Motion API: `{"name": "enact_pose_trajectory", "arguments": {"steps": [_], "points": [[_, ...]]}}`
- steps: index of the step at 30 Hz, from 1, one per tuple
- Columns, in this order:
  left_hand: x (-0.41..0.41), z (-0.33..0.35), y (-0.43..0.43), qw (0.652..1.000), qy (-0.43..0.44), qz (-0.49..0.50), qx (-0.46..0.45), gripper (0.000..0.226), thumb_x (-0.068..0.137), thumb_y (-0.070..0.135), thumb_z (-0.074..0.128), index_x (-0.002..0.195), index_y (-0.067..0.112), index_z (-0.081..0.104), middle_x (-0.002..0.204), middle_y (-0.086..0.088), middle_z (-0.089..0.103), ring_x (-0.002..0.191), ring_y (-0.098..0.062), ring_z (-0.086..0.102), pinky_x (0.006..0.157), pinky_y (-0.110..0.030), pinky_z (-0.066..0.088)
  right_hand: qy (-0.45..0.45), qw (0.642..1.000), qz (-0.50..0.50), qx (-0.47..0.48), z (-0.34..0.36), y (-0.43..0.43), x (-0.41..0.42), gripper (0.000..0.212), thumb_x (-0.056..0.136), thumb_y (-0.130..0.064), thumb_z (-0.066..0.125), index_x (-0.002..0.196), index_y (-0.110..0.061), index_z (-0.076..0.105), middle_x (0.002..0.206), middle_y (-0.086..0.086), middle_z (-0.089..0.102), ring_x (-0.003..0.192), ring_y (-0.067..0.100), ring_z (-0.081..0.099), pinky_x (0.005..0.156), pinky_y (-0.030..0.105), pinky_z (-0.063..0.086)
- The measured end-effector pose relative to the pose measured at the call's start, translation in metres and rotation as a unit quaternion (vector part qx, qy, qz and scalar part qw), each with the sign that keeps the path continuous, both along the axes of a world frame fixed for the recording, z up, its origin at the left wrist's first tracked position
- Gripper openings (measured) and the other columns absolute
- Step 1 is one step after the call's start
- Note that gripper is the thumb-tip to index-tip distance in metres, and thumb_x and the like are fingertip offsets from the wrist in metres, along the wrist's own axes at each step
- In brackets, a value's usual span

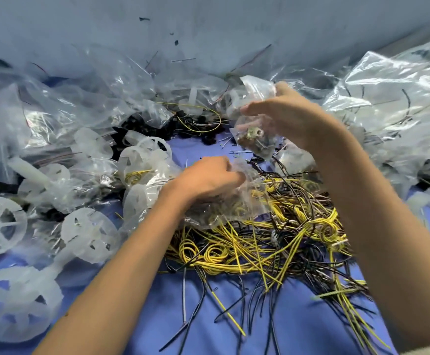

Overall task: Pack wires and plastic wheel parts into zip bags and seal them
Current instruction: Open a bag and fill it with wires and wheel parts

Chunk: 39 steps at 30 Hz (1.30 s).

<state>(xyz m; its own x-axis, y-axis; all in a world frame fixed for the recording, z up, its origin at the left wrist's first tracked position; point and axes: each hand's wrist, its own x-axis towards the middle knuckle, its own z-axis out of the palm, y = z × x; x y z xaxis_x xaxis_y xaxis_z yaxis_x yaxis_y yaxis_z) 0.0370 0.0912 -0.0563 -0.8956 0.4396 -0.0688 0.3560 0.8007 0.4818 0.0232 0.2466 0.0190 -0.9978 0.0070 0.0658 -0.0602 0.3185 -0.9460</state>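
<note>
My right hand (288, 116) is raised above the table and grips a small clear zip bag (253, 111) with small metal and wire parts at its bottom. Below it, my left hand (208, 175) has its fingers curled into a clear plastic bag (234, 201) that lies on top of a tangled heap of yellow and black wires (273, 242). White translucent plastic wheel parts (91, 234) lie at the left, some loose, some inside bags.
Crumpled clear bags (86, 103) pile up at the back and left, and a large heap of bags (393, 98) rises at the right. Small black parts (183, 124) lie behind the hands. Blue cloth (173, 316) covers the table.
</note>
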Motion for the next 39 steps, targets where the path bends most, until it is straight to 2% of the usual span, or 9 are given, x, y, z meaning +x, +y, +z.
{"name": "enact_pose_trajectory", "arguments": {"steps": [3, 8, 12, 16, 20, 24, 29, 32, 39], "points": [[0.002, 0.016, 0.003, 0.991, -0.044, 0.044, 0.122, 0.05, 0.057, 0.043, 0.045, 0.094, 0.014, 0.06, 0.101, -0.005, 0.064, 0.089, -0.018, 0.058, 0.083, -0.035, 0.046, -0.012, 0.998, 0.015, -0.06, 0.004, 0.003, 0.023, 0.053, 0.081, -0.01, 0.068, 0.123, -0.006, 0.037, 0.124, 0.023, 0.054, 0.099, 0.032, 0.065, 0.072, 0.039, 0.053], [0.008, 0.043, 0.0, 0.907, -0.184, -0.002, 0.38, 0.031, 0.075, 0.019, 0.058, 0.106, 0.014, 0.056, 0.085, 0.0, 0.064, 0.07, -0.005, 0.062, 0.074, -0.017, 0.05, 0.006, 0.992, -0.002, -0.128, 0.002, -0.007, 0.04, 0.04, 0.085, -0.002, 0.061, 0.116, -0.005, 0.035, 0.129, 0.029, 0.047, 0.114, 0.039, 0.056, 0.094, 0.056, 0.047], [0.014, 0.043, -0.006, 0.916, -0.132, -0.01, 0.378, 0.025, 0.096, 0.022, 0.051, 0.113, 0.004, 0.054, 0.096, -0.005, 0.066, 0.086, -0.012, 0.064, 0.091, -0.032, 0.051, 0.003, 0.98, 0.019, -0.2, 0.001, -0.011, 0.046, 0.043, 0.086, 0.003, 0.053, 0.125, 0.004, 0.035, 0.129, 0.031, 0.047, 0.102, 0.037, 0.061, 0.086, 0.05, 0.053], [0.017, 0.041, -0.001, 0.924, -0.079, 0.002, 0.374, 0.018, 0.092, 0.031, 0.056, 0.096, 0.014, 0.056, 0.089, -0.001, 0.065, 0.073, -0.005, 0.063, 0.065, -0.018, 0.053, -0.005, 0.989, 0.037, -0.145, -0.001, -0.005, 0.047, 0.048, 0.087, -0.009, 0.061, 0.127, 0.003, 0.037, 0.128, 0.03, 0.049, 0.098, 0.033, 0.062, 0.088, 0.052, 0.052], [0.02, 0.044, 0.009, 0.882, -0.028, 0.065, 0.466, 0.014, 0.092, 0.024, 0.059, 0.088, 0.013, 0.051, 0.082, -0.002, 0.062, 0.059, 0.0, 0.061, 0.053, -0.012, 0.046, 0.014, 0.991, 0.088, -0.101, -0.003, -0.003, 0.051, 0.072, 0.074, -0.032, 0.077, 0.13, -0.008, 0.04, 0.115, 0.015, 0.063, 0.089, 0.023, 0.066, 0.073, 0.041, 0.056], [0.025, 0.052, 0.014, 0.84, -0.047, 0.068, 0.536, 0.013, 0.091, 0.011, 0.06, 0.088, 0.009, 0.048, 0.082, -0.001, 0.062, 0.054, 0.001, 0.062, 0.05, -0.01, 0.046, 0.059, 0.989, 0.133, -0.038, -0.001, -0.003, 0.057, 0.041, 0.07, -0.03, 0.076, 0.103, -0.011, 0.062, 0.079, 0.006, 0.068, 0.067, 0.019, 0.061, 0.055, 0.028, 0.049], [0.03, 0.054, 0.016, 0.944, -0.058, 0.098, 0.311, 0.035, 0.099, 0.046, 0.034, 0.1, 0.017, 0.053, 0.097, -0.001, 0.058, 0.06, -0.009, 0.059, 0.058, -0.022, 0.049, 0.059, 0.992, 0.109, -0.009, 0.002, 0.016, 0.056, 0.006, 0.082, -0.013, 0.068, 0.083, -0.012, 0.062, 0.069, 0.001, 0.069, 0.058, 0.014, 0.064, 0.052, 0.022, 0.054], [0.031, 0.052, 0.016, 0.983, 0.034, 0.066, 0.169, 0.032, 0.095, 0.051, 0.04, 0.096, 0.022, 0.053, 0.098, -0.001, 0.058, 0.08, -0.017, 0.057, 0.079, -0.037, 0.049, 0.019, 0.996, 0.065, 0.052, 0.003, 0.026, 0.054, 0.02, 0.094, -0.021, 0.056, 0.077, -0.01, 0.058, 0.053, -0.003, 0.064, 0.044, 0.008, 0.06, 0.041, 0.018, 0.047], [0.045, 0.048, 0.019, 0.993, 0.097, -0.01, -0.067, 0.024, 0.08, 0.047, 0.061, 0.103, 0.04, 0.06, 0.101, 0.001, 0.038, 0.095, -0.022, 0.049, 0.087, -0.035, 0.043, -0.021, 0.98, 0.053, 0.191, 0.002, 0.029, 0.057, 0.027, 0.086, -0.042, 0.061, 0.079, -0.016, 0.057, 0.05, -0.004, 0.062, 0.041, 0.005, 0.052, 0.038, 0.016, 0.037]]}}
